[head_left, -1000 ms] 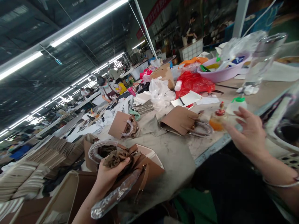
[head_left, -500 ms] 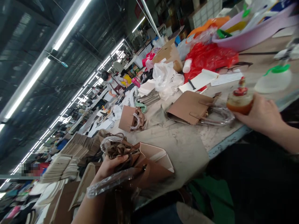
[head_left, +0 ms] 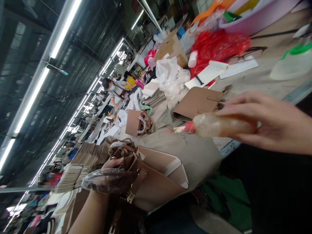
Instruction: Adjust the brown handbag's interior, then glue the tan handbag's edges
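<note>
Head view shows our right hand with its grip closed round a small squeeze bottle of amber liquid. The fingers lie along its body and the bottle is held sideways in the air, with its red nozzle pointing left. Our left hand has its grip curled onto the top of the tan bag, beside the brown stuffing that bulges from its mouth. The plastic-wrapped handle lies across the wrist and hides part of the fingers, so we cannot tell how tight the hold is.

The tan bag leans at the near edge of the table, flap side up, well apart from the nozzle. Between them is the bare, stained cloth of the table.

We judge the step in hand to be carrying the bottle across toward the tan bag — nothing has been applied yet. A next move calls for the left grip to keep the bag steady and its edge exposed, and for the nozzle to be aimed before any squeeze, since liquid this thin could spot the leather.

Farther out, a second bag lies flat and a smaller one stands upright. Beyond them are a red plastic bag, spectacles and a green-capped bottle — and another person works down the line.
</note>
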{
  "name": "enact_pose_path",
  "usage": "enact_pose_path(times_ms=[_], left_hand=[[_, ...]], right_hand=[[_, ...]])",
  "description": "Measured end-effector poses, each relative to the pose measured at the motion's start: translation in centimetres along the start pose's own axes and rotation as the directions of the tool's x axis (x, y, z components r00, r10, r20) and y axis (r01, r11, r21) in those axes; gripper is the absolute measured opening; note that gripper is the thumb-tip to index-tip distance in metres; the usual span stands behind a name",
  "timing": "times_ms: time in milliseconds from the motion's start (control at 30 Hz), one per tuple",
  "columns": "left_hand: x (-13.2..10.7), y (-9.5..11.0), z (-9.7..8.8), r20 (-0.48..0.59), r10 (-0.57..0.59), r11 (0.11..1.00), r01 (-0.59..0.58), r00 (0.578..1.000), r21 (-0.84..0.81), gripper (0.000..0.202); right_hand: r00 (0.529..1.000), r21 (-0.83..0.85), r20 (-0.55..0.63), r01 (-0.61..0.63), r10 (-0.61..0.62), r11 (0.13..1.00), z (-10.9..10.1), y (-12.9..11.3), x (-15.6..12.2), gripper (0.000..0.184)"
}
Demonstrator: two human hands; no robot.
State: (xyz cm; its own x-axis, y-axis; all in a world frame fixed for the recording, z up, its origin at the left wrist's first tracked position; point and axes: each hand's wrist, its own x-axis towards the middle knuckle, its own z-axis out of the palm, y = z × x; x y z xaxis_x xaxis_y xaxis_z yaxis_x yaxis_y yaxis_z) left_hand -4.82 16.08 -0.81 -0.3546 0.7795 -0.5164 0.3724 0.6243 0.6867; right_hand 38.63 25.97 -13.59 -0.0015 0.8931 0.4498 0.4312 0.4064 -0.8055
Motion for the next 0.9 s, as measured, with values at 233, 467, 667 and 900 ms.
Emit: enact_pose_path(times_ms=[233,467,667,900], left_hand=[[0.5,-0.1,0.6,0.096,-0.041,0.985,0.057,0.995,-0.164,0.039],[1.5,0.4,0.8,0.186,-0.026,0.985,0.057,0.982,-0.164,0.037],[3.0,-0.7,-0.4,0.325,-0.039,0.975,0.107,0.945,-0.194,0.035],[2.3,0.0,0.8,0.434,-0.136,0.938,0.257,0.891,-0.234,0.037]], right_hand=[[0.749,0.159,0.391,0.517,-0.535,0.841,3.2,-4.6,0.5,0.034],[0.593,0.198,0.455,0.660,-0.664,0.725,4.1,-6.1,1.8,0.032],[0.355,0.170,0.381,0.881,-0.854,0.442,4.4,-6.8,2.4,0.025],[0.305,0.143,0.398,0.911,-0.865,0.388,4.8,-7.1,2.4,0.021]])
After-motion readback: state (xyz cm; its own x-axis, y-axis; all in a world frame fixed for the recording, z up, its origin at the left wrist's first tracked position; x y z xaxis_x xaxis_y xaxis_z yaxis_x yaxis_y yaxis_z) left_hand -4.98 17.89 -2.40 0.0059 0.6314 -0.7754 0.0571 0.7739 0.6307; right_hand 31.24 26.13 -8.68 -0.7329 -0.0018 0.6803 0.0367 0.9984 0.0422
